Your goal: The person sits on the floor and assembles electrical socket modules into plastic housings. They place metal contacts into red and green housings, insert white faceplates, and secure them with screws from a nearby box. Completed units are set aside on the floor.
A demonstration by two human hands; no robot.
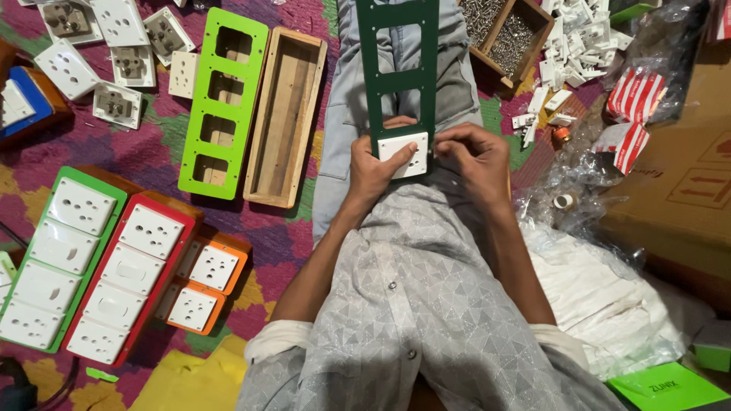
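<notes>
the fingers of the left hand [371, 169] were curled around the left edge of a small white square plastic socket [403, 154], with the thumb up by its top. the fingers of the right hand [474, 156] were bunched close together and pinched at the right edge of the socket. the socket sat at the near end of a long dark green plate with square holes [397, 65]. the plate lay along the person's lap, over grey trousers [346, 99].

to the left, on a bright patterned rug [145, 152], lay a light green plate with four holes [222, 103] just beside a long open wooden box [285, 118]. nearer were finished boards with white sockets, one green [57, 259], one red [129, 278] and one orange [202, 285]. a wooden tray of small metal screws [506, 34] sat far to the right, near white plastic parts [579, 38].
</notes>
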